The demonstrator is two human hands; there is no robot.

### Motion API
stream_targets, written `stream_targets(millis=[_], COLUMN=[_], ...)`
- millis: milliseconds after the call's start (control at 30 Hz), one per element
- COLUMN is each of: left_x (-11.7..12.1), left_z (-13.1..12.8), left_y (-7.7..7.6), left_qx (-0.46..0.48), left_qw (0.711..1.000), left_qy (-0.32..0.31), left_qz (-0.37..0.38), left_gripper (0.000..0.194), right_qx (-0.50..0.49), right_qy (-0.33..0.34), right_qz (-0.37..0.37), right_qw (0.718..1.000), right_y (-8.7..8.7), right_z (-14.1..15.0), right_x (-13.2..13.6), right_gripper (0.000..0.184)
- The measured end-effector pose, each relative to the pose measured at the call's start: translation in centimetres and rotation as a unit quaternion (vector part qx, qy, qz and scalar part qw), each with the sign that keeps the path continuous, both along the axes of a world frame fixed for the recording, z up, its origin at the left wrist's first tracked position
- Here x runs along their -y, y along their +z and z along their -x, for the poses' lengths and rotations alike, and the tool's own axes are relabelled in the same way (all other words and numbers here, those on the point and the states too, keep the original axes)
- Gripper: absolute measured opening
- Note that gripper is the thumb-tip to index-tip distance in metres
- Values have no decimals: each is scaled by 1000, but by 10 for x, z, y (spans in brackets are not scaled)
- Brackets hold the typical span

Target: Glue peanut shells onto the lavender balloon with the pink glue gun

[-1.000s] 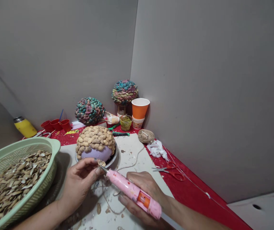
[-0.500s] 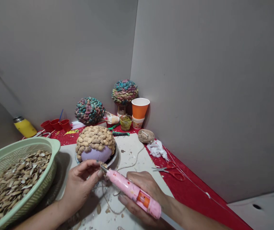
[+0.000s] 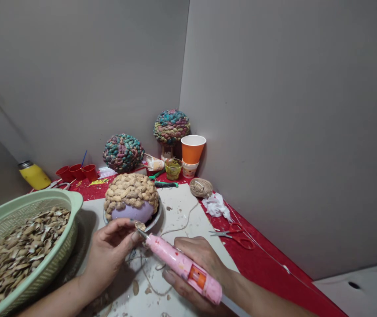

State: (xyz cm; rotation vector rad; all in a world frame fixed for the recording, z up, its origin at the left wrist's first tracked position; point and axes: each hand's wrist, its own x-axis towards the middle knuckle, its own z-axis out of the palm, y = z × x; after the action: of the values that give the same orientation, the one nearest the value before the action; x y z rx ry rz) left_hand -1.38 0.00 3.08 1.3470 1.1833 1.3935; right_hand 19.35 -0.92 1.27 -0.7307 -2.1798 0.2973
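My left hand (image 3: pixel 109 248) pinches a small peanut shell (image 3: pixel 140 226) between thumb and fingertips. My right hand (image 3: pixel 201 264) is wrapped round a pink hot glue gun (image 3: pixel 171 255), whose metal nozzle points up and left and meets the shell. A clear glue stick (image 3: pixel 232 305) sticks out of the gun's back end. Just beyond the hands, a lilac ball (image 3: pixel 133 212) sits in a shallow bowl (image 3: pixel 156 218). Tan peanut shells (image 3: pixel 132 189) cover its top and sides, while a lilac patch shows at the front.
A green colander (image 3: pixel 74 207) full of shells stands at left. Red-handled scissors (image 3: pixel 241 237), a twine ball (image 3: pixel 201 187) and crumpled white plastic (image 3: pixel 217 205) lie at right. Behind are colourful shell-covered balls (image 3: pixel 124 152), an orange paper cup (image 3: pixel 193 149) and a yellow bottle (image 3: pixel 34 175).
My left fingers and the shell have shifted very slightly, showing more of the shell at the nozzle tip. The glue gun and everything on the table stay almost the same.
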Motion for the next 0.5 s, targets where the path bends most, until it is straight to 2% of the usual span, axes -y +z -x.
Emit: stream_targets(millis=[500], left_x=[-2], left_z=[7], left_y=[0], left_qx=[26], left_qw=[1000], left_qy=[2], left_qz=[-4], left_gripper=[14], right_qx=[7], right_qy=[-9], right_qz=[-39], right_qw=[999], right_y=[0], right_z=[0], right_x=[-2], right_gripper=[31])
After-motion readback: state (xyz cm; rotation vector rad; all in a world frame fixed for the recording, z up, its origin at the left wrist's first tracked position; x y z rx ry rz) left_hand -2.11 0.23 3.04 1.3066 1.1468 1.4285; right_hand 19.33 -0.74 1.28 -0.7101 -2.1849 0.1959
